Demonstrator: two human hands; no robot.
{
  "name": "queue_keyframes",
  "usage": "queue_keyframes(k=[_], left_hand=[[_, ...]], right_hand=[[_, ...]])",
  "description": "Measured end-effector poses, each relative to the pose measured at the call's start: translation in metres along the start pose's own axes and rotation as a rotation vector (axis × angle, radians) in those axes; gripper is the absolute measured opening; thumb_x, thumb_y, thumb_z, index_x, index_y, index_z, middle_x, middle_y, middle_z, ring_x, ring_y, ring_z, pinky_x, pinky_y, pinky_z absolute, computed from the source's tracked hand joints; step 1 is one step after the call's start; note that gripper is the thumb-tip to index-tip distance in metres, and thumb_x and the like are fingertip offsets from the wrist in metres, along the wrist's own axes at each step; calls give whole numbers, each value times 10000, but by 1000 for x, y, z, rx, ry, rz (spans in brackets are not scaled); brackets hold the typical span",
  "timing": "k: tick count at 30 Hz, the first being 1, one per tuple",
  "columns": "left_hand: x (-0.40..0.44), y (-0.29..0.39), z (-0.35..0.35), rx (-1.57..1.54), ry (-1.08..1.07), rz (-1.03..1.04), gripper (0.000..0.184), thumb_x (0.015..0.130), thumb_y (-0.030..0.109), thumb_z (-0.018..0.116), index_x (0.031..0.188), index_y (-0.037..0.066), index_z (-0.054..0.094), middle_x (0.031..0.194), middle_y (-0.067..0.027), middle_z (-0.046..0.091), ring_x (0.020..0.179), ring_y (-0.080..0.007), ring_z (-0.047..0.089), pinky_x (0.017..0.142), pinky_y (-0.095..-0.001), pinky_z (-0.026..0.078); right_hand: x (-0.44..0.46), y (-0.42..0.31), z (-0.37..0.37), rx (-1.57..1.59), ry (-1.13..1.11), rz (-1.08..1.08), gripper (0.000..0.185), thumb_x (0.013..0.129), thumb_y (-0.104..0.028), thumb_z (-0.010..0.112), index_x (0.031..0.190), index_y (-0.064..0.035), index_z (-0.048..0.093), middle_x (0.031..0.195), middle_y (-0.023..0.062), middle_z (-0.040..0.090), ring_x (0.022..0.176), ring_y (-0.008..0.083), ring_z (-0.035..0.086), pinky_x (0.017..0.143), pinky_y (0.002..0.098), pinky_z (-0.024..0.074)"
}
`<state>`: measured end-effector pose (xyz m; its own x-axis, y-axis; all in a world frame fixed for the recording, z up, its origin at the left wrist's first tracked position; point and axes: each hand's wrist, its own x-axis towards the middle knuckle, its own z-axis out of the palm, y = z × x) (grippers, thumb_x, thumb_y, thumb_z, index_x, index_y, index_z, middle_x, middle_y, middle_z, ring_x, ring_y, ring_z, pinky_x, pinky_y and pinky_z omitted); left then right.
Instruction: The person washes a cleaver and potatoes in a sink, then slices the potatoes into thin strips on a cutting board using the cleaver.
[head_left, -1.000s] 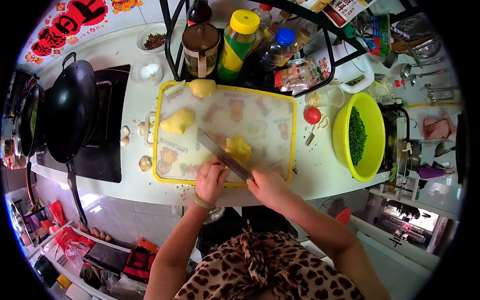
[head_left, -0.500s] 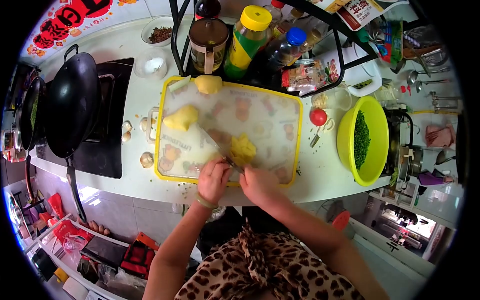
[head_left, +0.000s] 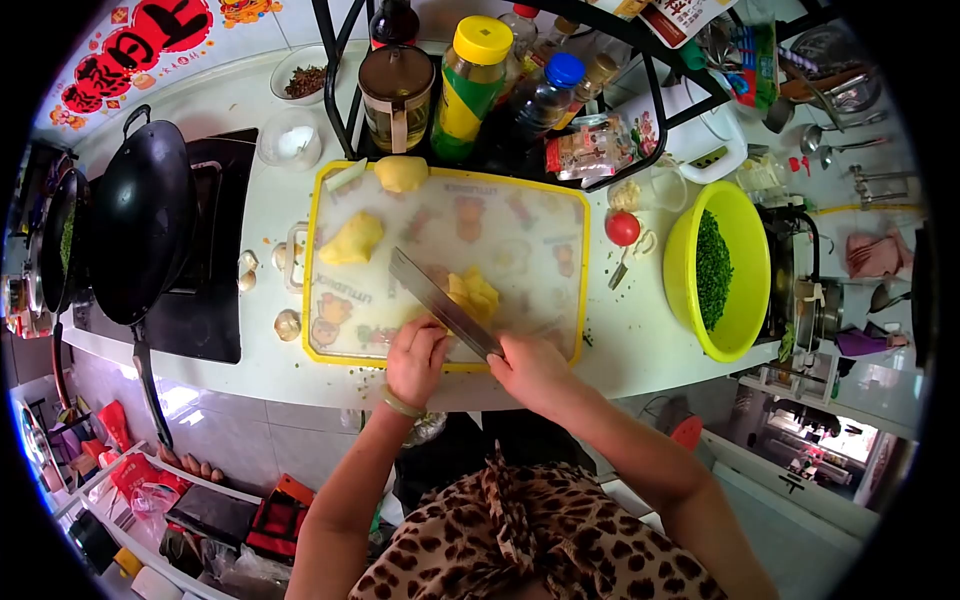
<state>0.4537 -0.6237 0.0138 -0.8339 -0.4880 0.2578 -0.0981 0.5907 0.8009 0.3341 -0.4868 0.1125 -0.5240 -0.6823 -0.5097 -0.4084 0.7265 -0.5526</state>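
A knife (head_left: 440, 303) lies slantwise over the yellow-rimmed cutting board (head_left: 584, 290), its handle in my right hand (head_left: 530, 370). My left hand (head_left: 417, 360) is closed close beside the blade at the board's front edge; what its fingers press on is mostly hidden. Pale yellow slices (head_left: 475, 292) sit right behind the blade. Farther left on the board is a peeled yellow piece (head_left: 352, 238), and another (head_left: 402, 174) rests at the back rim beside a pale green stalk (head_left: 346, 178).
To the right are a lime-green bowl (head_left: 679, 270) of chopped greens, a red round item (head_left: 622, 229) and a small peeler-like tool (head_left: 619, 272). Bottles and a jug (head_left: 396, 95) fill the black rack behind. A wok (head_left: 145, 220) stands left, near garlic (head_left: 287, 325).
The knife blade tilted more upright half a second ago and now shows its broad side again. My right hand has shifted slightly right relative to the board. The camera view has moved a little.
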Motion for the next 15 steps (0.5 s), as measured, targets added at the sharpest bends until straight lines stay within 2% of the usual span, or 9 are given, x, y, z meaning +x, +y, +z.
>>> queue_keyframes(k=[15], left_hand=[[-1,-1,4,52,15,-5,152,724,11,695,849,32,612,977,-123,626,867,-306,608,734,-373,497]], right_hand=[[7,9,21,-50,66,-59,161,855,-179,541,848,-19,545,690,181,612,668,387,612,617,489,480]])
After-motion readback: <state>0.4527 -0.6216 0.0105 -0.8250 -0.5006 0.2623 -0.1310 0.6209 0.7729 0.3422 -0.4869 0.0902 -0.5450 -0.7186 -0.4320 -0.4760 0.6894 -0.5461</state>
